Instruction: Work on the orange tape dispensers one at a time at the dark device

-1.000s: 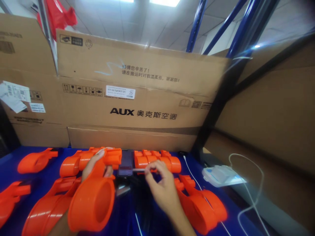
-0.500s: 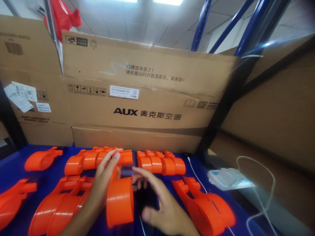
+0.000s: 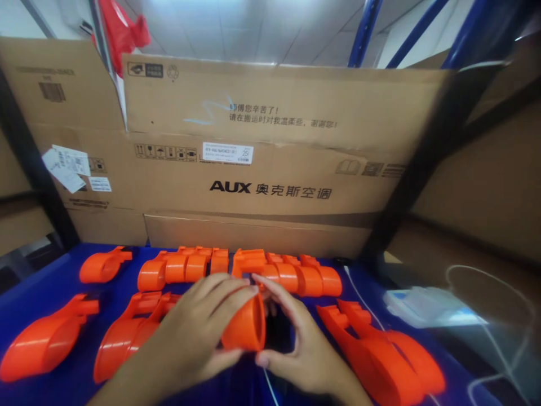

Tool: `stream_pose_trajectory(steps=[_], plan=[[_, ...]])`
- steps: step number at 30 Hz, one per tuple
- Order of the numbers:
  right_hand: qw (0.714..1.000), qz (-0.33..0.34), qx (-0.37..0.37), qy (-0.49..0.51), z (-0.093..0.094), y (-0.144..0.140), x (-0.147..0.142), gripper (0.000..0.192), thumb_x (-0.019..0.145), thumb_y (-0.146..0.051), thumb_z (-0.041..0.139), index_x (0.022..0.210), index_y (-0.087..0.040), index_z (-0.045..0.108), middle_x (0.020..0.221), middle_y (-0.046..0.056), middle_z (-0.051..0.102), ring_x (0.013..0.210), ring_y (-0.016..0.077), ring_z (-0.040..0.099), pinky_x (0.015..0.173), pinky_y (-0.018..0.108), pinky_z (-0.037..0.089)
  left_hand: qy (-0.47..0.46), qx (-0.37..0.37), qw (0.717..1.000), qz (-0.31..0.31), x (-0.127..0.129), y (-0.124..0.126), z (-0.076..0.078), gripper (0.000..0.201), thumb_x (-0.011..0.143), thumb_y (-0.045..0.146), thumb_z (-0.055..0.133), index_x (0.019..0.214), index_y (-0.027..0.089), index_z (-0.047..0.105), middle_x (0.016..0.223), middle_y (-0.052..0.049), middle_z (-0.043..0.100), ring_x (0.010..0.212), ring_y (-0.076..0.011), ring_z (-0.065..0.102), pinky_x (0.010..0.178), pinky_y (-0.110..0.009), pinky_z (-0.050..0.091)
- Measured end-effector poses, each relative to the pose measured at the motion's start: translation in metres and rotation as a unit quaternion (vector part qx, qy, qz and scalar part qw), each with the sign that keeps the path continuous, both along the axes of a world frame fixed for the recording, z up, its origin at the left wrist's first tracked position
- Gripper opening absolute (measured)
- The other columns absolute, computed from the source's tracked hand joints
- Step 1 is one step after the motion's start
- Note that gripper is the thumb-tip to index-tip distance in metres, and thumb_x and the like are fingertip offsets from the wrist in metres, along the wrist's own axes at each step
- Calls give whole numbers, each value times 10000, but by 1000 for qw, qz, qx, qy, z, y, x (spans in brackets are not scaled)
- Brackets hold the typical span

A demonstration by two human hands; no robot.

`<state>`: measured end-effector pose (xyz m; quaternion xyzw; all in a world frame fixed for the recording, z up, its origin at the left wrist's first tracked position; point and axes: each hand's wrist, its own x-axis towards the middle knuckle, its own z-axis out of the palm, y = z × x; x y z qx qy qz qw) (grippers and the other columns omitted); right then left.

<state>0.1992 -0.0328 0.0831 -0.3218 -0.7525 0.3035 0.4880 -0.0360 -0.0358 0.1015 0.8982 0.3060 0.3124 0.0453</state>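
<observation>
right hand (image 3: 302, 344) moved onto orange part (image 3: 247, 327); left hand (image 3: 203, 332) grips it

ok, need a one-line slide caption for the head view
Both hands, left and right, clasp an orange plastic housing above a blue table lined with matching orange parts.

Roughly fourteen orange plastic parts (image 3: 105, 265), two hands (image 3: 203, 332), one white cable (image 3: 363, 299)
</observation>
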Motion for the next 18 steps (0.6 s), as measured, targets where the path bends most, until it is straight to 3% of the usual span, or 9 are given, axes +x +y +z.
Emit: stream_pose_trajectory(steps=[3, 6, 9, 11, 14, 18], plan=[[1000, 0, -3, -8, -1, 3, -3, 768, 747, -356, 833, 1443, -290, 516, 1111, 89, 706, 912, 270, 654, 857, 415, 537, 65, 37, 996, 46, -35, 6, 7, 792, 795, 185, 696, 1512, 329, 393, 1528, -72, 496, 1394, -350, 427, 1168, -565, 270], [999, -31, 0, 14, -3, 8, -5, 549, 876, -305, 690, 1404, -294, 539, 1037, 67, 709, 851, 227, 639, 806, 382, 533, 81, 67, 983, 151, -92, 22, 22, 750, 755, 202, 707, 1453, 319, 460, 1496, -71, 530, 1394, -365, 429, 1157, -549, 299], [998, -66, 0, 19, -3, 11, -8, 417, 916, -296, 642, 1330, -270, 597, 938, 52, 703, 776, 206, 620, 728, 347, 528, 139, 73, 945, 286, -152, 43, 37, 711, 739, 209, 673, 1423, 215, 480, 1460, -139, 547, 1358, -397, 462, 1105, -533, 353], [997, -79, 2, 9, -3, 11, -9, 367, 923, -300, 638, 1286, -255, 627, 892, 43, 702, 744, 199, 611, 700, 334, 521, 200, 72, 914, 345, -181, 55, 38, 674, 764, 169, 593, 1423, 138, 461, 1453, -187, 537, 1339, -406, 478, 1061, -518, 377], [996, -91, 7, -6, -3, 12, -9, 325, 928, -308, 639, 1246, -244, 655, 867, 35, 705, 736, 196, 618, 706, 328, 516, 277, 29, 884, 375, -203, 69, 21, 681, 737, 132, 567, 1410, 92, 469, 1406, -227, 573, 1261, -434, 542, 1022, -530, 377], [995, -101, 10, -12, -4, 14, -7, 290, 946, -317, 622, 1223, -242, 667, 861, 29, 706, 766, 198, 645, 738, 327, 520, 293, -22, 890, 349, -208, 84, -17, 693, 692, 37, 523, 1380, 120, 525, 1418, -211, 584, 1292, -390, 539, 1030, -499, 369]])
